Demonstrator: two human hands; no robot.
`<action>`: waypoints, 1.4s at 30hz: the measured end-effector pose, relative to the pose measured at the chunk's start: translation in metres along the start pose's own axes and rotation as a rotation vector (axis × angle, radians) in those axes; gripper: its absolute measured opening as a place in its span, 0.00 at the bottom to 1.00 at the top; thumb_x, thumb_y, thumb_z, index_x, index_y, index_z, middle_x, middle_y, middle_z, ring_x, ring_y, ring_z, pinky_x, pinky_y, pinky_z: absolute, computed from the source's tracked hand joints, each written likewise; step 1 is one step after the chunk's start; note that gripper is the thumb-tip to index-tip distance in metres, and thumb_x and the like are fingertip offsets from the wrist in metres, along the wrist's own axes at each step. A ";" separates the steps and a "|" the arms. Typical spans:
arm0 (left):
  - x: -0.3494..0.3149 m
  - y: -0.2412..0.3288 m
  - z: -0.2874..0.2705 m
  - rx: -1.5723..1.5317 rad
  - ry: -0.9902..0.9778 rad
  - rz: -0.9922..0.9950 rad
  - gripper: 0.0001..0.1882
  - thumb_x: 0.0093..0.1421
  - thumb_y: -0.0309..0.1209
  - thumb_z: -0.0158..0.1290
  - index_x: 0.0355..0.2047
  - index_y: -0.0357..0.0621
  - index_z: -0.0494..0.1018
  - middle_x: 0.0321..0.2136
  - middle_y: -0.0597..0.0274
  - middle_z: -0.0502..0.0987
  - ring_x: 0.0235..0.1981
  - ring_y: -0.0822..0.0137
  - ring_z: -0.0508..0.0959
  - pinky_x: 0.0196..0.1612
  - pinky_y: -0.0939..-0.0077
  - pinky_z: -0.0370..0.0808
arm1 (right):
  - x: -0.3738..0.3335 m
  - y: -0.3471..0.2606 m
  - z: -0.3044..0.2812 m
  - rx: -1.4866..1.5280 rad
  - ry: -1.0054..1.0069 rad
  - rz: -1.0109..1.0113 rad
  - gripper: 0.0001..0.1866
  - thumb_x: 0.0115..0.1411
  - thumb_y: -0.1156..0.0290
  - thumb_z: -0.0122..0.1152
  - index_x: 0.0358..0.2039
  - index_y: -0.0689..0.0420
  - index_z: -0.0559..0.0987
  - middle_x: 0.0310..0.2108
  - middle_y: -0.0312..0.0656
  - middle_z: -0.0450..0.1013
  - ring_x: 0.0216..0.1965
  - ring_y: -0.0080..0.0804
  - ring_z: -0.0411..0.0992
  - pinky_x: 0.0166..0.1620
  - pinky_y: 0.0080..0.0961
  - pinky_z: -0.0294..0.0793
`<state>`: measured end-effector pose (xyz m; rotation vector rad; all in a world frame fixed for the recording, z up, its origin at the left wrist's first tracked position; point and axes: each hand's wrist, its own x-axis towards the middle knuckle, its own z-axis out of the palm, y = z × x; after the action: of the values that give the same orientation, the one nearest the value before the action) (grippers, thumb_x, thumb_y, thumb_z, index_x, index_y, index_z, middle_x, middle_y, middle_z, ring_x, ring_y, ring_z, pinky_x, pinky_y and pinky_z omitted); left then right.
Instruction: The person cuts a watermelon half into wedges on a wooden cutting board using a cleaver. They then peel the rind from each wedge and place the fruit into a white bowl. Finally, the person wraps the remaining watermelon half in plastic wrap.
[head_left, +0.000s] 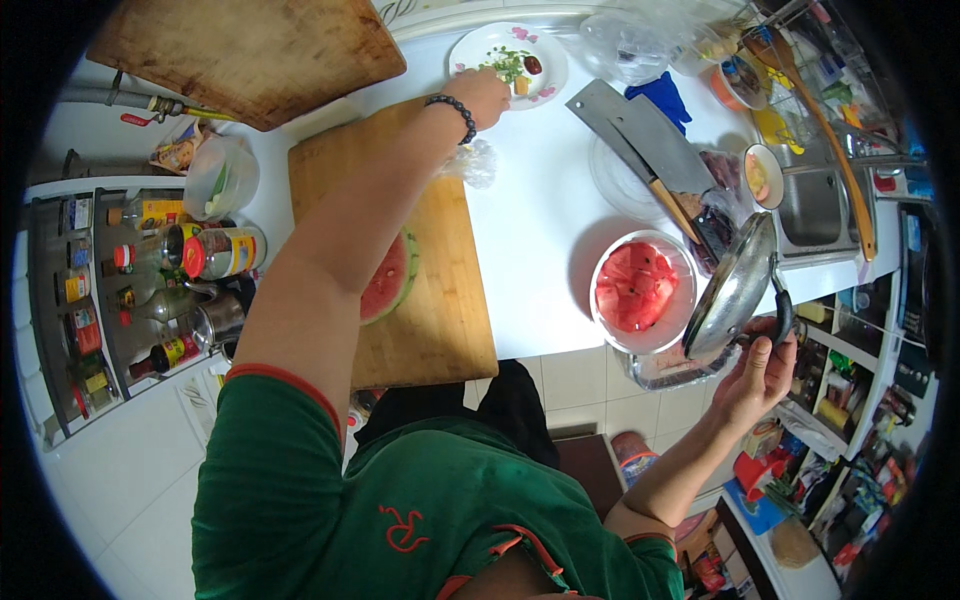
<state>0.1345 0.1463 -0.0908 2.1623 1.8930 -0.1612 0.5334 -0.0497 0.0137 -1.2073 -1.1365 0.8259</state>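
My left hand, with a dark bead bracelet at the wrist, reaches over the near-left rim of a white flower-patterned plate. On that plate lie chopped green herbs, a dark red piece and a small yellowish piece. The fingertips are hidden, so their grip does not show. At the right, my right hand is closed round the black handle of a domed metal lid, held tilted on edge. Beside the lid stands a white bowl of red watermelon pieces.
Under my left arm, a wooden cutting board bears a cut watermelon. A broad cleaver lies near the sink. Bottles stand at the left. Another large board leans at the back left.
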 end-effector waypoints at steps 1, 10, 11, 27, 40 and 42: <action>-0.002 0.002 -0.006 -0.068 -0.015 -0.009 0.11 0.58 0.32 0.51 0.40 0.50 0.78 0.40 0.52 0.74 0.42 0.54 0.76 0.48 0.64 0.73 | -0.001 -0.001 -0.002 -0.002 0.023 0.002 0.12 0.59 0.71 0.60 0.39 0.65 0.72 0.33 0.41 0.72 0.33 0.24 0.68 0.38 0.18 0.66; -0.002 0.018 0.012 0.063 0.214 0.118 0.09 0.58 0.28 0.47 0.35 0.39 0.76 0.37 0.49 0.75 0.39 0.52 0.77 0.43 0.61 0.75 | -0.013 -0.014 -0.049 0.009 0.087 -0.030 0.12 0.60 0.71 0.58 0.41 0.64 0.73 0.36 0.40 0.72 0.36 0.25 0.68 0.40 0.18 0.66; -0.004 0.017 0.011 0.180 0.160 0.139 0.10 0.57 0.23 0.44 0.36 0.36 0.74 0.39 0.48 0.75 0.39 0.52 0.77 0.44 0.61 0.75 | -0.013 -0.015 -0.052 0.007 0.119 -0.038 0.12 0.60 0.71 0.59 0.41 0.64 0.73 0.35 0.41 0.72 0.35 0.25 0.68 0.39 0.18 0.66; -0.226 0.299 0.094 -0.449 -0.071 0.868 0.08 0.48 0.24 0.49 0.31 0.37 0.71 0.28 0.50 0.76 0.33 0.51 0.77 0.34 0.57 0.75 | -0.067 -0.046 -0.166 -0.003 0.454 -0.054 0.10 0.60 0.74 0.57 0.42 0.62 0.73 0.34 0.37 0.73 0.34 0.21 0.68 0.35 0.15 0.65; -0.174 0.387 0.099 -0.436 -0.582 0.676 0.26 0.56 0.30 0.46 0.56 0.38 0.60 0.52 0.42 0.67 0.54 0.45 0.68 0.54 0.49 0.66 | -0.066 -0.050 -0.151 -0.017 0.174 -0.032 0.13 0.60 0.70 0.59 0.43 0.63 0.74 0.33 0.38 0.72 0.33 0.21 0.67 0.34 0.15 0.64; -0.191 0.374 0.120 -0.358 -0.231 0.705 0.23 0.56 0.29 0.45 0.54 0.39 0.62 0.51 0.44 0.68 0.53 0.49 0.69 0.53 0.57 0.69 | -0.052 -0.045 -0.134 0.018 0.104 -0.013 0.12 0.60 0.72 0.59 0.42 0.64 0.74 0.33 0.38 0.72 0.32 0.21 0.67 0.34 0.16 0.65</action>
<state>0.4861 -0.1114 -0.1110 2.2800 0.8763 0.0621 0.6447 -0.1448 0.0497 -1.2133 -1.0491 0.7534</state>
